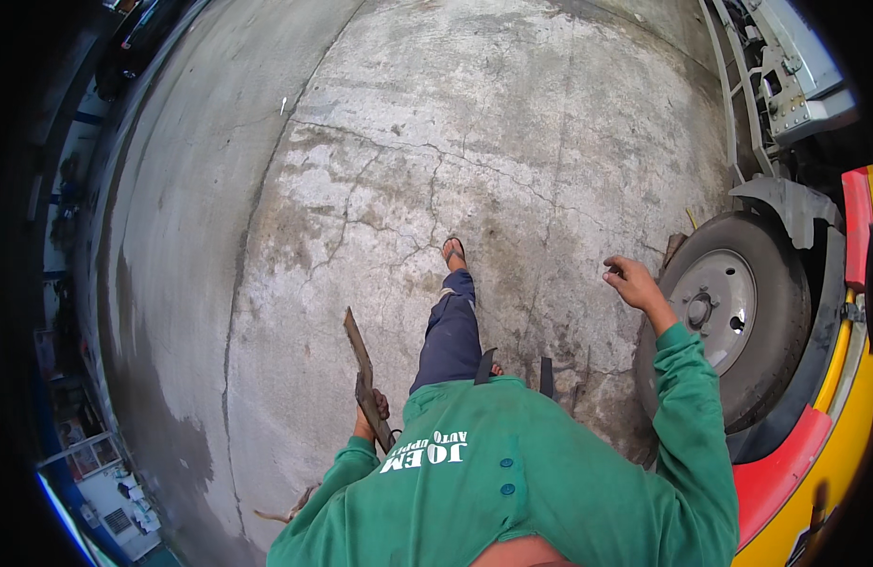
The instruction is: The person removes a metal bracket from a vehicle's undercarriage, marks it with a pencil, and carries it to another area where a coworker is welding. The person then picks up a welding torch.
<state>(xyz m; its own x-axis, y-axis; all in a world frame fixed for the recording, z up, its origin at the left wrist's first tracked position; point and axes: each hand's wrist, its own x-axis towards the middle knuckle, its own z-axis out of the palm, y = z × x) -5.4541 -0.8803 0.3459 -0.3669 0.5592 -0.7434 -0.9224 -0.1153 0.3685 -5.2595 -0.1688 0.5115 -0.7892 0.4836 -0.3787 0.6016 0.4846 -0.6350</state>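
Observation:
My left hand (pixel 378 404) is wrapped around a long, flat, brownish bar (pixel 358 350) with a bend in it. Its narrow far end points ahead, while the near end lies against my green shirt. What the bar is made of I cannot tell for sure. Out to the right, my right hand (pixel 630 282) hangs in the air with loosely bent fingers and nothing visible in it. The closest thing to it is a truck wheel (pixel 710 312), apart from the hand. One sandalled foot (pixel 453 253) is stretched forward on the concrete.
Cracked concrete ground (pixel 389 142) spreads ahead. At the right stands a truck with a red and yellow body (pixel 786 472) and a metal side rail (pixel 739 94). A brown block (pixel 675 248) sits against the tyre. Blue-framed shelving or stalls (pixel 105 491) line the far left.

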